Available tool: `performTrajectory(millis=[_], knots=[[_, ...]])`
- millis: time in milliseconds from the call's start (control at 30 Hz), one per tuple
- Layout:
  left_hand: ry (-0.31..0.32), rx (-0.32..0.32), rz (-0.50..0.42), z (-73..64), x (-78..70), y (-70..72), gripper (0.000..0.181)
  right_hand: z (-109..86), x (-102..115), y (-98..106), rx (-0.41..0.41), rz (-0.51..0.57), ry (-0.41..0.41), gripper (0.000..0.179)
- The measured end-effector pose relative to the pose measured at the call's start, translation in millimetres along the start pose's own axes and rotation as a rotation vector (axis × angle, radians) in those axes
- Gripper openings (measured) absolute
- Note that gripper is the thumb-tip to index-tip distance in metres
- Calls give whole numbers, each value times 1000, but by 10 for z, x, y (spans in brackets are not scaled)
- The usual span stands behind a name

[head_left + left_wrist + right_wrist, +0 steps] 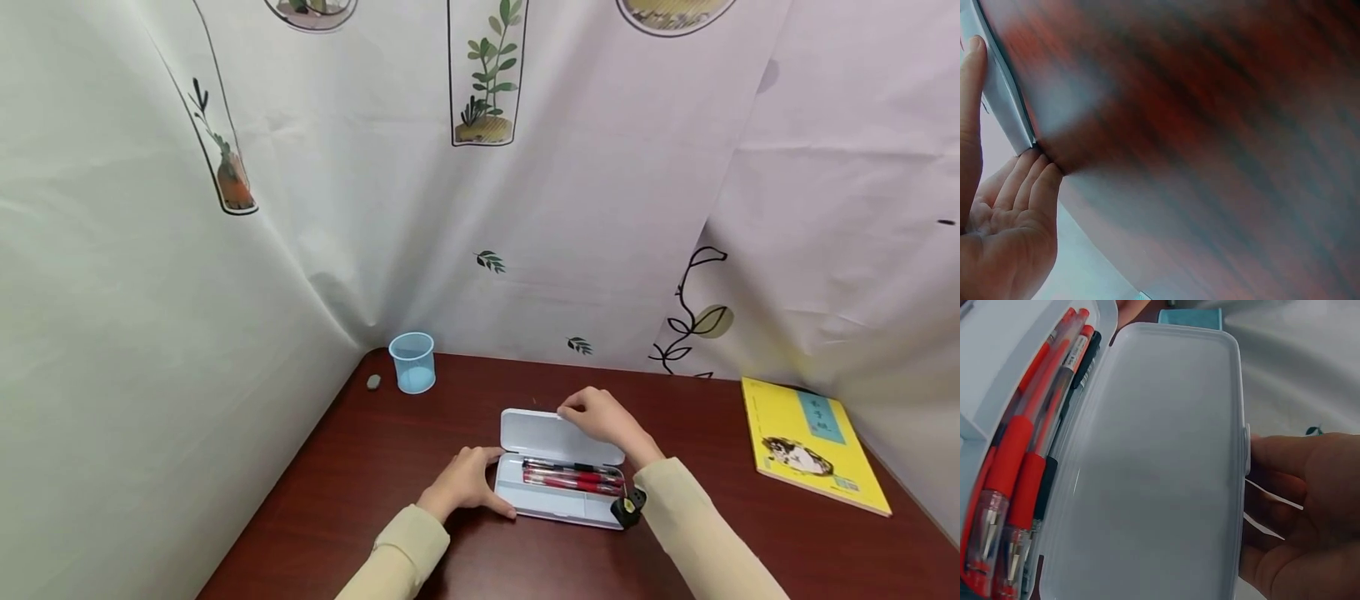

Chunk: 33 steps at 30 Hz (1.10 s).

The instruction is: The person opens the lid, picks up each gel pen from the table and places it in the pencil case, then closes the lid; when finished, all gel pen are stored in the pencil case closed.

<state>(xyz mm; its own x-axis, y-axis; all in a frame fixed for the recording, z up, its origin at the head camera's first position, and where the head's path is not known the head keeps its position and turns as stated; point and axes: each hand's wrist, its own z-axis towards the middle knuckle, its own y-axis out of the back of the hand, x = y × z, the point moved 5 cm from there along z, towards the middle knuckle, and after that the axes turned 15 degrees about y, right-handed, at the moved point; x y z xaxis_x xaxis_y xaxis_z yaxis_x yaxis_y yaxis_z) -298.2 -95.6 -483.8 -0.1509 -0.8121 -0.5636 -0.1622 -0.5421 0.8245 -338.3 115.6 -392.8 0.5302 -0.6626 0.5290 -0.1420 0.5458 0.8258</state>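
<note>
A white pencil case (pixel 542 498) lies on the table with its lid (pixel 536 432) raised. Several red and black pens (pixel 573 477) lie in its back compartment; the right wrist view shows their red grips (pixel 1011 456) and clear barrels up close. My left hand (pixel 467 482) holds the case's left end, thumb at the front and fingers at the back. In the left wrist view the fingertips (pixel 1044 164) rest against the case's corner. My right hand (pixel 603 417) grips the lid's free edge near the catch (pixel 1247 450), with fingers behind the lid.
A light blue cup (pixel 415 371) stands at the back left, beside a small grey eraser-like piece (pixel 373 382). At the right lies a yellow book (pixel 810 442) with a cat on its cover. A small black object (pixel 628 507) is by the right wrist. White printed cloth (pixel 600 208) hangs behind the table.
</note>
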Motion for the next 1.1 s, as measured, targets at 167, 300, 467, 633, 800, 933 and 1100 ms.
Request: performTrajectory(millis=[167,300,467,633,800,933,1100], knots=[[7,6,7,8,-1,-2,92,-122,34,-15,2,24,16,17],[10,39,-9,29,-24,-7,93,-249,57,-30,-6,13,56,16],[6,67,-20,28,-49,13,91,-389,79,-89,-32,5,142,15],[-3,71,-19,9,-62,25,89,-507,93,-160,-53,25,201,12],[-15,81,-44,-9,-74,48,83,-599,142,-243,-56,25,268,10],[-7,88,-38,-28,-62,74,88,-665,199,-325,-46,2,333,10],[-2,97,-24,-40,-37,88,91,-730,247,-443,-11,-62,359,13]])
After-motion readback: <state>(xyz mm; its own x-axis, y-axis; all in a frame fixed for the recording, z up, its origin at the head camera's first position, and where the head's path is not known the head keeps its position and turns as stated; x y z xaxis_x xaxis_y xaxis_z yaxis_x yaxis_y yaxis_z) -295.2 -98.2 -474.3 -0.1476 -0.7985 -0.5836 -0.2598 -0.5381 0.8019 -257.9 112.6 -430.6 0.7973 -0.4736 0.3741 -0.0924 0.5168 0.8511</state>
